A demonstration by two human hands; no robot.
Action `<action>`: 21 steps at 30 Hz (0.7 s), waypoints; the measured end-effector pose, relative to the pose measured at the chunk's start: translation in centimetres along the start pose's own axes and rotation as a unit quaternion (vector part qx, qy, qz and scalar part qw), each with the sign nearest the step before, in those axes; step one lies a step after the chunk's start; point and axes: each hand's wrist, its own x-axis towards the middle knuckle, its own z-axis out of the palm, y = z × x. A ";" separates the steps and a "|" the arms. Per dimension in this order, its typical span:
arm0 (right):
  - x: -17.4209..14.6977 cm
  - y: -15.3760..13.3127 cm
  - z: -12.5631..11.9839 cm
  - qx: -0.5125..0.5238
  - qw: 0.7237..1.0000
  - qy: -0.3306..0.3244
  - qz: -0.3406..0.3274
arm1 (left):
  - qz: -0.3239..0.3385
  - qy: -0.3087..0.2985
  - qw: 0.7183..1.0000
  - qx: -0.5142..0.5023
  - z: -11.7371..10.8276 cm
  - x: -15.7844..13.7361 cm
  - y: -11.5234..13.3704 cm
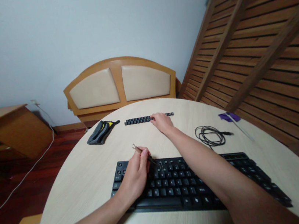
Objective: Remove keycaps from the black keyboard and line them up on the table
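My left hand (pixel 136 168) is closed around a keycap puller (pixel 137 149) with a brown handle. A small forked metal tip points up and away, and thin wire loops stick out at the other end over the top rows of a black keyboard (pixel 162 203). Some upper key positions on the keyboard have no caps. Farther off, my right hand (pixel 163 122) pinches a small black keycap at a line of loose keycaps (pixel 137 120) along the far side of the table. My fingers partly hide that keycap and the middle of the line. My right forearm crosses above the keyboard.
A black-and-grey pouch with yellow trim (pixel 100 132) lies at the far left of the round table (pixel 80 196). Right of my forearm is a coiled black cable (pixel 210 135). Beyond it are a purple cloth (pixel 229 116) and a thin pale stick (pixel 242 128).
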 end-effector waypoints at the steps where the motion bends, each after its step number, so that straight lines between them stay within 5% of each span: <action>1: 0.0 0.0 0.0 0.001 1.000 0.000 -0.001 | 0.001 0.000 1.000 0.000 0.0 0.0 0.0; 13: -0.2 -0.1 -0.3 0.004 1.000 -0.006 0.001 | 0.000 -0.003 1.000 0.003 -0.1 0.0 -0.1; 21: -2.1 -0.5 -3.6 -0.004 0.997 -0.061 -0.043 | -0.009 -0.011 1.000 -0.010 -0.1 0.0 0.1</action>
